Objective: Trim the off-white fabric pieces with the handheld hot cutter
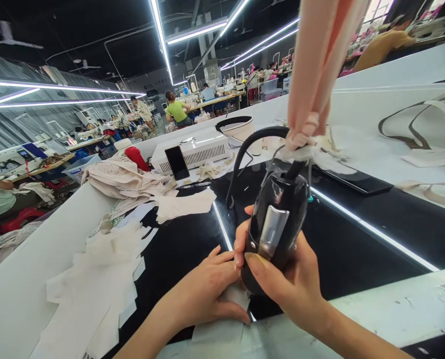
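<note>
My right hand (288,281) is wrapped around a black corded hand tool (258,219) with a silver lever on its face, the thumb lying at the lever's lower end. A thick black cord comes out of the top, where a knotted pink cloth strip (310,75) runs up from it. The tool's exact kind and its working end are hidden. Just left of it, my left hand (217,281) lies flat with fingers apart on a pale fabric piece (218,336) at the front edge of the black glossy worktop (166,269).
Stacked pale cut pieces (95,279) lie at the left, with a heap of fabric (121,174) behind. A phone (176,162) leans on a white vented box (196,152). A dark flat device (357,179) and straps (409,124) lie right. Other people work at machines beyond.
</note>
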Tool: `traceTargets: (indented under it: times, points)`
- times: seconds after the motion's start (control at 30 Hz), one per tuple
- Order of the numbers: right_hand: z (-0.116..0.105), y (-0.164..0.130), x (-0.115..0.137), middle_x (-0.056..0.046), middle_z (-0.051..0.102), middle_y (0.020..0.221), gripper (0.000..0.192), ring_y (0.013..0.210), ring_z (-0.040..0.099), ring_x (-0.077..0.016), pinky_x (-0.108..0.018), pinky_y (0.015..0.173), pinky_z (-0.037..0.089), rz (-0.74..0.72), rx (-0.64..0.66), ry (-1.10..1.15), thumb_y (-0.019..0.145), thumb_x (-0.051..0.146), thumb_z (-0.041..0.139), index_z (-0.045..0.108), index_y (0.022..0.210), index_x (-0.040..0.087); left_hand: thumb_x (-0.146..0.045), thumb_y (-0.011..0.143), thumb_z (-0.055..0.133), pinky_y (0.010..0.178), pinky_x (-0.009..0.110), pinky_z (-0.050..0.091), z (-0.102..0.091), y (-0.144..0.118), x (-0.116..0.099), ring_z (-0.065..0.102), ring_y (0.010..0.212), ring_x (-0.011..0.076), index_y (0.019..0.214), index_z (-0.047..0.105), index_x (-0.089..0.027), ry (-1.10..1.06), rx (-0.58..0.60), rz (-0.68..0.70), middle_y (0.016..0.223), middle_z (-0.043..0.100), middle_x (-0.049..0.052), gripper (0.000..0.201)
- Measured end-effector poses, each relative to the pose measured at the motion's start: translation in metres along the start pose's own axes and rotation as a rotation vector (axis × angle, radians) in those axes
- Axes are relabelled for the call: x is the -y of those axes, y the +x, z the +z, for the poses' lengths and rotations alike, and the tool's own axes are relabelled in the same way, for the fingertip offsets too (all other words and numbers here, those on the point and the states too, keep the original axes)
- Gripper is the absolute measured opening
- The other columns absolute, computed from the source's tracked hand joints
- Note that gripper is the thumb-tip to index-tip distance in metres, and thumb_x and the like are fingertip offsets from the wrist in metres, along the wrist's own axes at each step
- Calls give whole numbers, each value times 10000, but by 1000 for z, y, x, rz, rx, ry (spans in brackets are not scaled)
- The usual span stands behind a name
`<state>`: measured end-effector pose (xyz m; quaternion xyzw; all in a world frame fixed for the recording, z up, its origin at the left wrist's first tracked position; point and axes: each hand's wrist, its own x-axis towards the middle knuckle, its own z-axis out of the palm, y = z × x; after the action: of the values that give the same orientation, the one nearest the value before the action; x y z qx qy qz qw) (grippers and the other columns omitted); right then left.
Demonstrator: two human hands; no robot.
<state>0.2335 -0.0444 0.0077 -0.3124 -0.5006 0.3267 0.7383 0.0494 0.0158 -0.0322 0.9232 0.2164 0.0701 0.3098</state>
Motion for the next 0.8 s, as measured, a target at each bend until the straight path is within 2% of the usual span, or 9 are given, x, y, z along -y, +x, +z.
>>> traceTargets:
  times: [0.1, 0.2, 0.27, 0.37, 0.47, 0.6, 0.7, 0.73, 0.8]
  points:
    - [1, 0, 2, 11, 725, 804, 157, 585, 669, -165, -307, 552, 621, 17, 18, 70, 919, 208, 785, 672, 1007, 273, -379, 868, 1030, 1289, 703, 464, 0, 1, 1, 603, 1535, 398, 1375, 765, -268, 2, -1, 42, 1551, 704, 126, 583]
    - [3, -1, 4, 11, 734, 810, 210, 579, 679, -163, -296, 551, 630, 16, 39, 125, 909, 205, 809, 671, 1053, 273, -342, 860, 1036, 1316, 703, 434, -1, 1, 0, 579, 1564, 383, 1555, 663, -297, -14, -6, 42, 1624, 654, 124, 790]
    - [4, -2, 4, 10, 742, 817, 230, 589, 690, -164, -298, 579, 645, -1, 41, 113, 895, 190, 812, 686, 1067, 278, -323, 882, 1020, 1348, 699, 391, -2, 1, -2, 587, 1559, 366, 1620, 606, -317, -16, -5, 41, 1654, 633, 106, 846]
    - [4, -5, 1, 9, 752, 819, 197, 594, 704, -164, -298, 620, 668, 2, 58, 91, 926, 193, 804, 709, 1066, 293, -305, 897, 1005, 1388, 705, 305, -1, 2, -4, 568, 1575, 374, 1614, 615, -300, -8, -13, 46, 1692, 601, 111, 817]
    - [0, -11, -5, -9, 787, 859, 187, 651, 769, -194, -299, 652, 698, 6, 47, 81, 1000, 267, 799, 737, 1168, 325, -303, 882, 1014, 1407, 707, 232, 2, 5, -2, 517, 1614, 382, 1597, 630, -296, -32, -7, 63, 1704, 591, 105, 812]
    - [-11, -15, -13, -8, 775, 845, 288, 651, 781, -210, -290, 635, 705, 37, 32, 66, 1012, 389, 842, 726, 1274, 356, -405, 891, 1011, 1394, 704, 249, 7, 5, 4, 446, 1651, 401, 1553, 661, -311, -1, -17, 91, 1658, 628, 96, 754]
    - [-18, -14, -14, -14, 776, 860, 357, 651, 770, -208, -280, 632, 696, 127, 18, 32, 961, 443, 901, 734, 1264, 356, -428, 929, 986, 1342, 541, 411, 10, 2, 5, 614, 1501, 338, 1376, 748, -244, 74, -89, 49, 1519, 715, 113, 538]
    - [-20, -14, -15, -14, 775, 868, 376, 645, 761, -202, -264, 613, 684, 147, -25, 12, 948, 472, 910, 738, 1262, 357, -435, 917, 998, 1272, 454, 490, 12, 0, 4, 683, 1400, 305, 1295, 768, -221, 119, -134, 15, 1424, 758, 105, 492]
    - [-23, -11, -16, -17, 772, 876, 407, 629, 744, -198, -242, 562, 654, 153, -95, -38, 936, 507, 913, 741, 1271, 354, -479, 898, 1009, 1006, 314, 599, 18, -4, 1, 770, 1144, 245, 1157, 786, -206, 250, -216, -77, 1200, 803, 60, 438]
